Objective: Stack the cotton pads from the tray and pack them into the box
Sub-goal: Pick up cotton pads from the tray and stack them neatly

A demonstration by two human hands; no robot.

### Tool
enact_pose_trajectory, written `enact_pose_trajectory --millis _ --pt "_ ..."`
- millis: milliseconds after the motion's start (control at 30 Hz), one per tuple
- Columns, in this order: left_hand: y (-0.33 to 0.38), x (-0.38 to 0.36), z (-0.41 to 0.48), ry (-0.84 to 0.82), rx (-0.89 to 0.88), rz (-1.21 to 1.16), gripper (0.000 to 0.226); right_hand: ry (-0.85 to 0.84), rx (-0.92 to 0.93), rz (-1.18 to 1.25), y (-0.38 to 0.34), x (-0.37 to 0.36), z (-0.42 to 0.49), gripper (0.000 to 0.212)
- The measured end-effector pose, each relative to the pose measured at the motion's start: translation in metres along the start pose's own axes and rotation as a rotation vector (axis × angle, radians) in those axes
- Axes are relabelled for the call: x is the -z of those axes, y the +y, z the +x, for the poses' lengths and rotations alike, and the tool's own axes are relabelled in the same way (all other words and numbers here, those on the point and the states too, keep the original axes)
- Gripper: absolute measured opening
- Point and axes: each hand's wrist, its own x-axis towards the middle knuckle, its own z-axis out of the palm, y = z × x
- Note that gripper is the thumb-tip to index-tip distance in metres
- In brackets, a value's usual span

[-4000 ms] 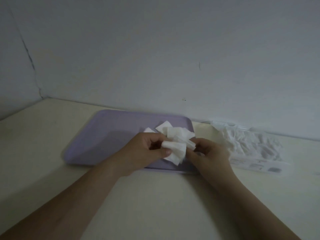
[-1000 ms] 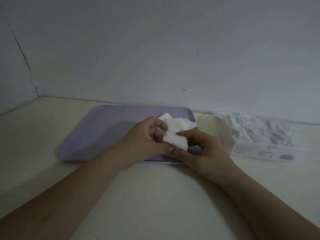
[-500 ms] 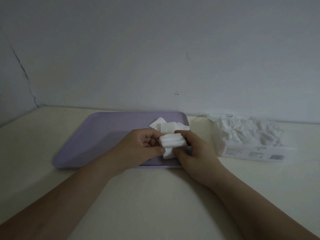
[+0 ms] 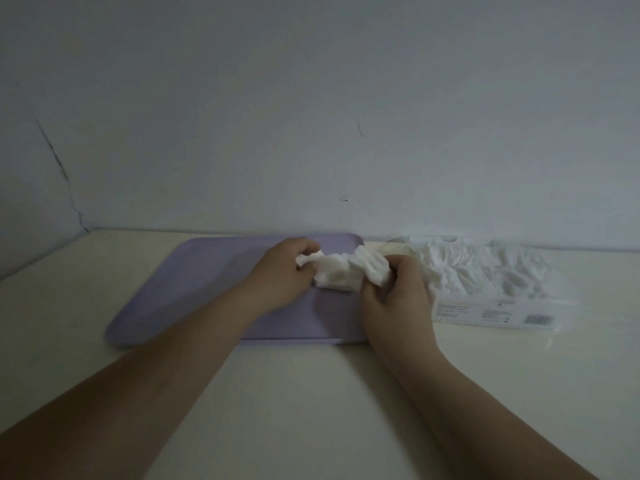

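A lilac tray [image 4: 207, 289] lies flat on the cream table. Over its right end my left hand [image 4: 280, 271] pinches a white cotton pad at its fingertips, and more loose pads [image 4: 334, 275] lie on the tray between my hands. My right hand [image 4: 398, 299] grips a stack of cotton pads [image 4: 372, 266] in curled fingers. The box [image 4: 491, 311], a clear pack with a printed label, stands just right of the tray and holds many white pads heaped unevenly.
A pale wall rises straight behind the tray and box, with a crack at the left corner. The cream table [image 4: 311, 393] stretches toward me under my forearms.
The single stack held between both hands has gone to my right hand, which has shifted right. My left hand has reached back to the loose pads on the tray.
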Motion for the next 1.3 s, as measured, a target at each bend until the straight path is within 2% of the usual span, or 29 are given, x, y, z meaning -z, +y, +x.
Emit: enact_pose_trajectory --millis 133,267,367,467,533,600,667,733,800,1100,1233,1300 --pt "0.000 -0.006 0.008 -0.115 0.040 -0.101 0.043 0.001 -0.049 0.049 0.001 0.001 0.003 0.014" --pt "0.002 -0.004 0.004 -0.107 0.002 -0.159 0.050 -0.006 -0.078 0.037 0.003 0.002 0.006 0.015" --pt "0.002 0.003 -0.006 -0.041 0.032 -0.261 0.033 -0.014 -0.091 0.025 0.002 0.003 0.005 0.016" --pt "0.007 0.013 -0.020 0.045 0.140 -0.434 0.015 -0.024 -0.098 0.029 0.001 0.005 0.005 0.017" --pt "0.010 0.019 -0.032 -0.011 0.206 -0.704 0.015 -0.051 -0.100 0.029 0.002 0.006 0.006 0.016" --pt "0.009 0.020 -0.043 -0.145 0.171 -0.833 0.013 -0.080 -0.098 0.030 0.003 0.005 0.006 0.018" --pt "0.009 0.018 -0.051 -0.250 0.077 -0.763 0.016 -0.120 -0.114 0.050 0.005 0.004 0.006 0.021" --pt "0.011 0.014 -0.053 -0.254 0.019 -0.665 0.016 -0.172 -0.116 0.075 0.005 0.004 0.005 0.023" --pt "0.011 0.012 -0.054 -0.239 0.004 -0.628 0.012 -0.224 -0.097 0.093 0.005 0.005 0.004 0.025" --pt "0.006 0.010 -0.056 -0.166 0.060 -0.650 0.023 -0.383 -0.045 0.202 -0.003 0.006 0.001 0.016" --pt "0.006 0.012 -0.057 -0.137 0.074 -0.615 0.041 -0.460 -0.088 0.326 -0.007 0.009 0.000 0.014" --pt "0.007 0.012 -0.057 -0.134 0.098 -0.611 0.057 -0.485 -0.031 0.249 -0.011 0.011 -0.004 0.024"
